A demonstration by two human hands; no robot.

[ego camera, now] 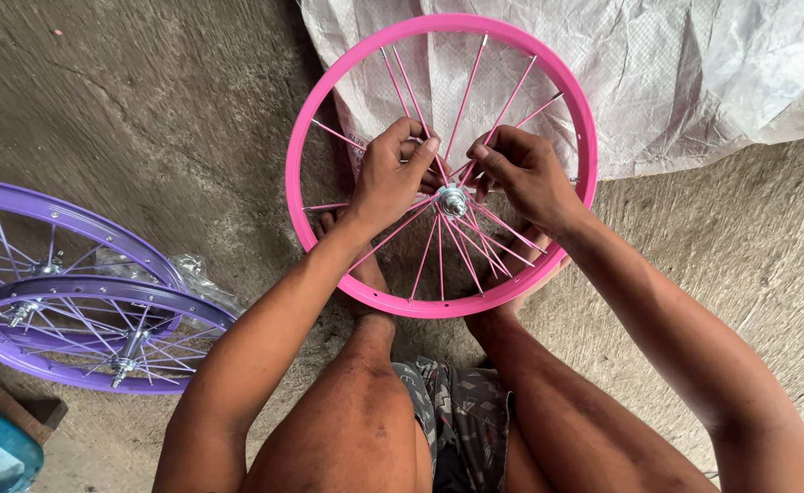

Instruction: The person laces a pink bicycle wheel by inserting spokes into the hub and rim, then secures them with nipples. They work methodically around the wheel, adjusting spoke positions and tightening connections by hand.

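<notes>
Pink wheel (441,306) upright on floor (146,110), between the knees.
Hub (453,200) half hidden by fingers; left hand (390,176) and right hand (522,172) pinch spokes (425,260) just above it. Feet partly hidden behind rim.

Both hands, left (391,173) and right (522,172), pinch pink spokes (475,239) just above the hub (452,199) between them; purple wheels (83,306) lie far left.
</notes>
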